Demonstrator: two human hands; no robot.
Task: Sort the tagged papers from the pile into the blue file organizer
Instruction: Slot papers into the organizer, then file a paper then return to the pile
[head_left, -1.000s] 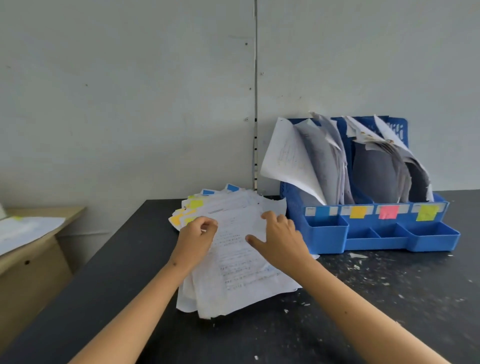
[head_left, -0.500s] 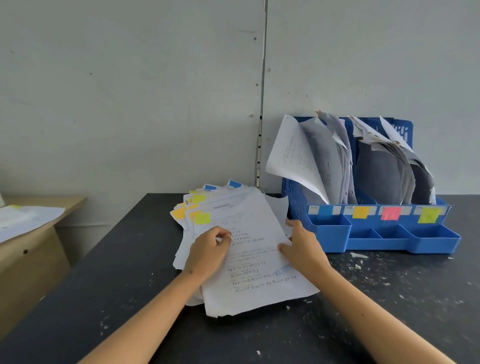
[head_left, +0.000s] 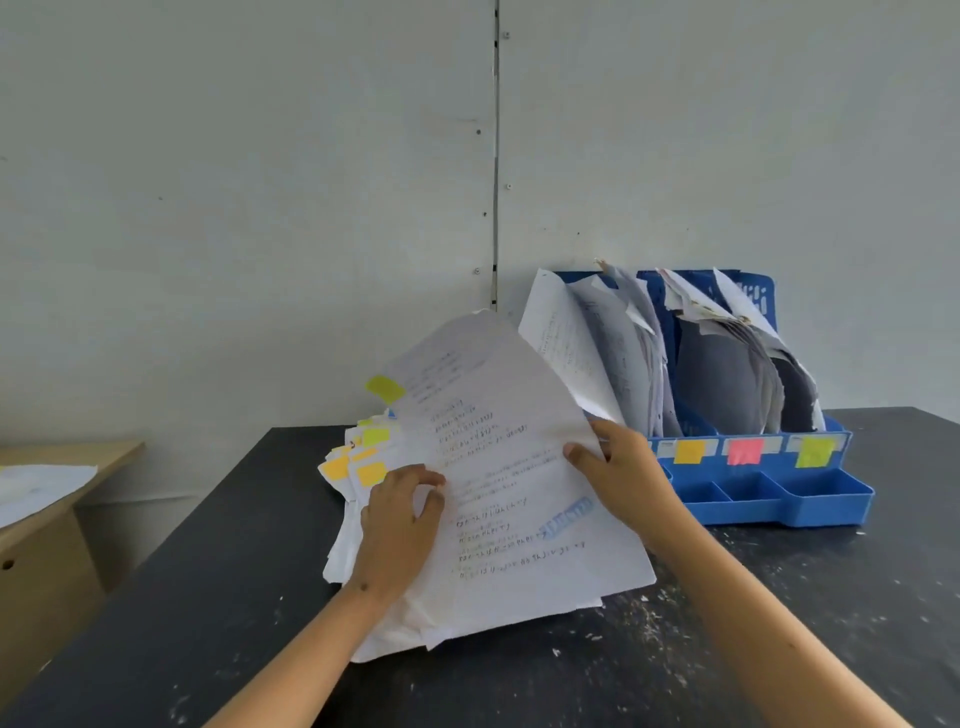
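So the top sheet (head_left: 498, 467) with a yellow-green tag (head_left: 384, 388) at its 10 o'clock corner is lifted off the pile (head_left: 363, 478), tilted up toward the wall. Right hand (head_left: 623, 467) pinches its right edge, thumb on the front and fingers behind. Left hand (head_left: 400, 525) has its fingers curled at the sheet's left edge, down on the pile; whether it's gripping the sheet or just holding the stack down, I can't tell.

Handling-wise: it's 1 thin sheet, super light and floppy, already bowing in the middle. My guess is it'll fold or catch air if swung fast, so holding an edge near the middle like this seems right, and it probably needs a second hand to steer it into a slot.

The blue file organizer (head_left: 779, 499) sits at 3 o'clock of the pile on the black counter (head_left: 779, 623), with orange, pink and yellow-green labels along its front. The yellow-green label (head_left: 814, 451) is the far right one, probably the target. The slots are already stuffed with slumping papers (head_left: 727, 374), leaning forward and left, and those look like the main obstacle.

A wooden desk (head_left: 52, 519) stands off at 9 o'clock, out of the way.
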